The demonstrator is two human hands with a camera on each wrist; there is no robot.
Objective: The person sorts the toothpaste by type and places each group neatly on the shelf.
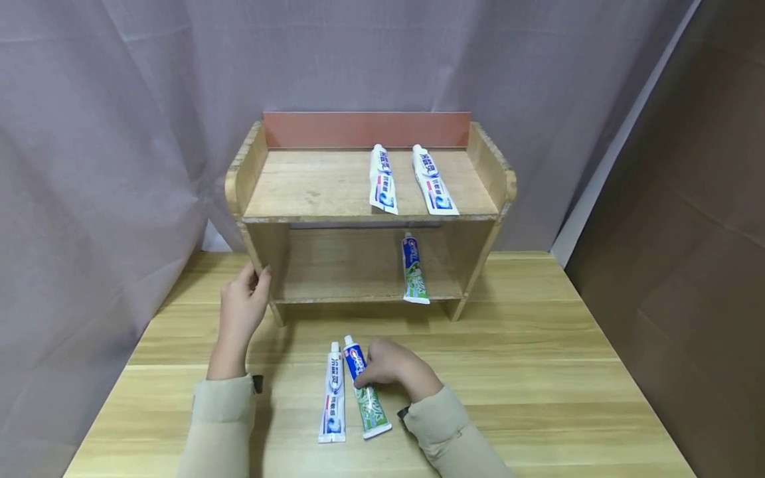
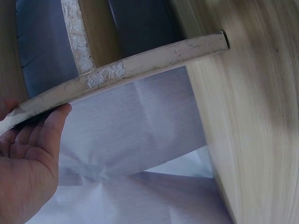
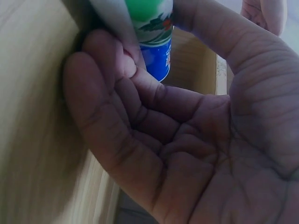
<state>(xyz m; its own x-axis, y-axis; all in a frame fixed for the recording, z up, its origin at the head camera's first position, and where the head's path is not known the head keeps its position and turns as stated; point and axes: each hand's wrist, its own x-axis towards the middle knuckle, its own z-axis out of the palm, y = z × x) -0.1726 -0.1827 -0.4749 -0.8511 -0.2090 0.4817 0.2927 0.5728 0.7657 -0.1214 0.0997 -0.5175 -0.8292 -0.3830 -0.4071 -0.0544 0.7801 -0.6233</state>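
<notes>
My left hand (image 1: pixel 244 299) grips the left side panel of a small wooden shelf (image 1: pixel 311 186). In the left wrist view, fingers (image 2: pixel 55 126) lie along one face of the panel edge (image 2: pixel 154 58), and the thumb is partly seen on the other side. Down on the table, my right hand (image 1: pixel 397 364) pinches a blue-and-green toothpaste tube (image 1: pixel 369 405) at its middle. The right wrist view shows curled fingers (image 3: pixel 100 112) beside that tube (image 3: pixel 156 56). Just left of it lies a white toothpaste tube (image 1: pixel 332 398), cap pointing to the shelf.
Two white toothpaste tubes (image 1: pixel 382 179) lie on the shelf's upper board, right of its middle. Another blue-and-green tube (image 1: pixel 414 269) rests on the lower board toward the right. Grey cloth (image 1: pixel 358 53) hangs behind, and a brown panel (image 1: pixel 681 232) borders the wooden table (image 1: pixel 538 372).
</notes>
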